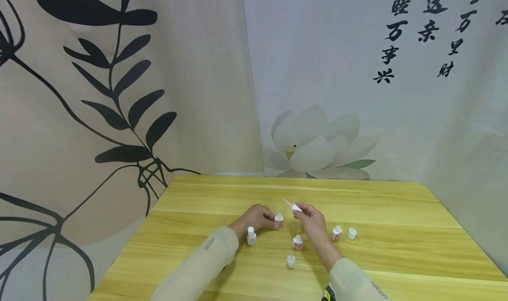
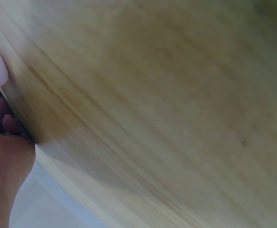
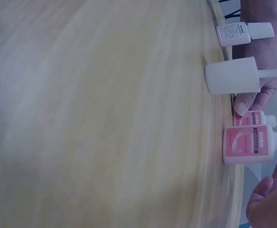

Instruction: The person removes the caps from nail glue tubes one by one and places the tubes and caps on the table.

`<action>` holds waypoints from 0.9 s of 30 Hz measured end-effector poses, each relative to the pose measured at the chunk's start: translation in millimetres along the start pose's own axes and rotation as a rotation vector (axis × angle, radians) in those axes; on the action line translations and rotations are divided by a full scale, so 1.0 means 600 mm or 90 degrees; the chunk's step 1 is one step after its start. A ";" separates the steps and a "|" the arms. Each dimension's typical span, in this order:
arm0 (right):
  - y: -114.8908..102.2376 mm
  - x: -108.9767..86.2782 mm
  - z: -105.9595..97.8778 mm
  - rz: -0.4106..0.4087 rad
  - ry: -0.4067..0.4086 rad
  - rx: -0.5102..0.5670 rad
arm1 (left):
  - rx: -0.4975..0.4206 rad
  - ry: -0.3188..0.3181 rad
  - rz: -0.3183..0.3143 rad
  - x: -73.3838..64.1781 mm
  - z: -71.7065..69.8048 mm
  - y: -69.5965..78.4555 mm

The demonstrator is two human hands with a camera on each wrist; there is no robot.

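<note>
My left hand (image 1: 259, 217) holds a small white bottle with a pink label (image 1: 279, 221) upright on the table, its cap off; in the right wrist view the thumb lies against its label. To the right, my right hand (image 1: 313, 221) pinches a white brush cap (image 1: 296, 208), its thin applicator stick pointing up and left. Nearer me stands a second uncapped pink-labelled bottle (image 1: 297, 243), with a loose cap (image 1: 291, 261) in front of it, stick upward. Beside my left wrist is a capped white bottle (image 1: 251, 236). The left wrist view catches only part of the hand (image 2: 7, 161).
Right of my right hand stand another pink-labelled bottle (image 1: 337, 233) and a loose white cap (image 1: 352, 234). All stand on a yellow wooden table (image 1: 397, 239). Behind it hangs a printed cloth (image 1: 206, 94) with leaves, a lotus and writing.
</note>
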State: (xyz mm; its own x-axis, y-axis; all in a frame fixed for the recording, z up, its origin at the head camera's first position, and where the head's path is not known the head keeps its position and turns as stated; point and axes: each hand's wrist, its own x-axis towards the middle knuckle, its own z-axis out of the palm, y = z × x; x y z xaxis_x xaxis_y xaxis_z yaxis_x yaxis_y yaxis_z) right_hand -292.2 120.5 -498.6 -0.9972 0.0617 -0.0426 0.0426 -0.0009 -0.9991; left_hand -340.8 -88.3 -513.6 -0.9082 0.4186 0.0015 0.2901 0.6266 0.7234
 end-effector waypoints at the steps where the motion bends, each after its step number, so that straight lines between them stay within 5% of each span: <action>1: 0.000 0.000 0.000 0.000 0.000 0.001 | -0.001 -0.001 -0.001 0.000 0.000 0.000; 27: 0.002 -0.001 -0.003 -0.003 -0.011 -0.013 | -0.002 -0.003 0.002 0.003 0.002 -0.002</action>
State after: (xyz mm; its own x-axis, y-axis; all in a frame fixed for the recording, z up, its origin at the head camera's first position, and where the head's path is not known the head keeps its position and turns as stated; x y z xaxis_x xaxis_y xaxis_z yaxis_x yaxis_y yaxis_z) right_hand -291.5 122.1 -499.7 -0.9983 0.0439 -0.0377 0.0386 0.0194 -0.9991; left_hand -342.1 -87.5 -515.3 -0.9059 0.4235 0.0012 0.2922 0.6229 0.7256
